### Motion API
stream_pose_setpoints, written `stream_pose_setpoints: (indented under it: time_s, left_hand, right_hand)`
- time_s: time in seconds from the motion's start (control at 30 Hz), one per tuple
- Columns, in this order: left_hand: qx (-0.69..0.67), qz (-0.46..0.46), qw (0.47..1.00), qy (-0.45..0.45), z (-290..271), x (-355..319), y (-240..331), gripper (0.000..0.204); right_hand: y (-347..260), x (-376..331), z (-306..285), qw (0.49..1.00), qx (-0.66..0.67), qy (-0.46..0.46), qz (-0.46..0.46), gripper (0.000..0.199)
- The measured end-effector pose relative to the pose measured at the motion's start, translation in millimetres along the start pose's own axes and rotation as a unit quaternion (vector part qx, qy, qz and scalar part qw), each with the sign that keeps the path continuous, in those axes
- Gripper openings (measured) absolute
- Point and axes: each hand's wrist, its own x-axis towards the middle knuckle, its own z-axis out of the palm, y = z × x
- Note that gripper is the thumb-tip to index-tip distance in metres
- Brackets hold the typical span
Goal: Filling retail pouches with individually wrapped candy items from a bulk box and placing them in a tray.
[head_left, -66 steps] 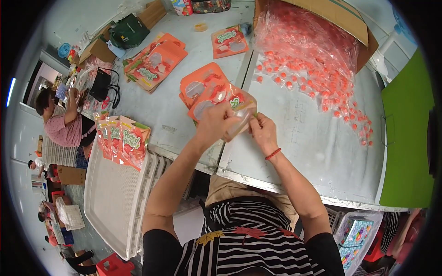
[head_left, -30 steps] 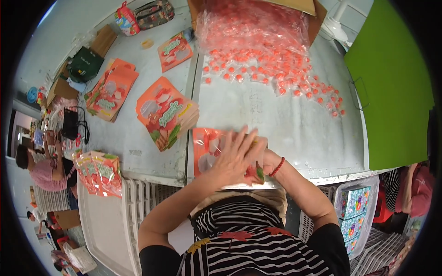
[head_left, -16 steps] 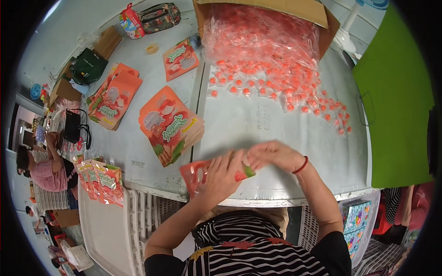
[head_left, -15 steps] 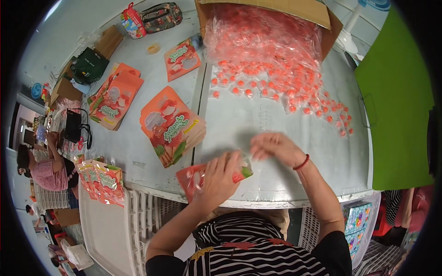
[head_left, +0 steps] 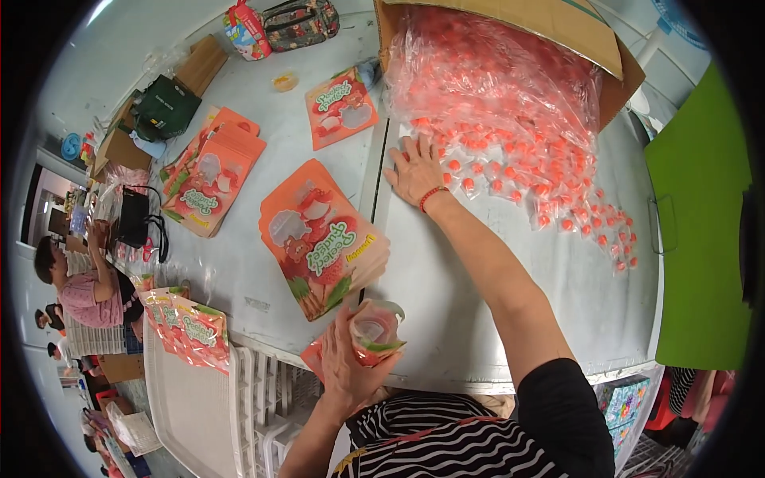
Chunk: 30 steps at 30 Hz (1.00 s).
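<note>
My left hand [head_left: 347, 370] is closed around an orange candy pouch [head_left: 376, 328] near the table's front edge. The pouch's mouth gapes upward, and part of its body is hidden by my fingers. Farther out, my right hand [head_left: 416, 174] lies palm down with its fingers spread, at the left edge of a pile of red wrapped candies [head_left: 510, 171]. Its fingertips touch or nearly touch the nearest candies; nothing shows in its grasp. Between the hands and to the left lies a stack of flat orange pouches [head_left: 327, 247].
A cardboard box [head_left: 617, 88] on its side spills candies from a clear plastic liner. More pouch stacks [head_left: 215, 171] and a single pile [head_left: 343, 107] lie leftward. Filled pouches [head_left: 191, 331] rest on a white tray [head_left: 187, 398]. A green panel [head_left: 701, 223] stands right; a co-worker [head_left: 92, 287] is at left.
My right hand has moved from beside the pouch out to the candies and spread its fingers. The pouch, lying flat before, is now upright and gaping in my left hand. The view has shifted.
</note>
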Motion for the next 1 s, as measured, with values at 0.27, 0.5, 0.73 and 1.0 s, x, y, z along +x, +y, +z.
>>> stream_pose_setpoints:
  time_s: [0.27,0.5,0.73,1.0]
  left_hand:
    - [-0.017,-0.025,0.999,0.04,-8,-4,-16,0.107]
    - [0.013,-0.038,0.996,0.074,-13,-22,-17,0.103]
    - [0.039,-0.048,0.993,0.102,-17,-42,-27,0.103]
    - [0.0,-0.086,0.989,0.117,-18,-41,-38,0.102]
  right_hand:
    - [-25,-113,-53,0.996,0.062,-0.01,-0.062,0.033]
    - [15,-132,-89,0.924,0.363,0.068,0.101,0.033]
    - [48,-135,-85,0.961,0.272,-0.045,0.033,0.034]
    - [56,-149,-93,0.709,0.658,0.012,0.256,0.047]
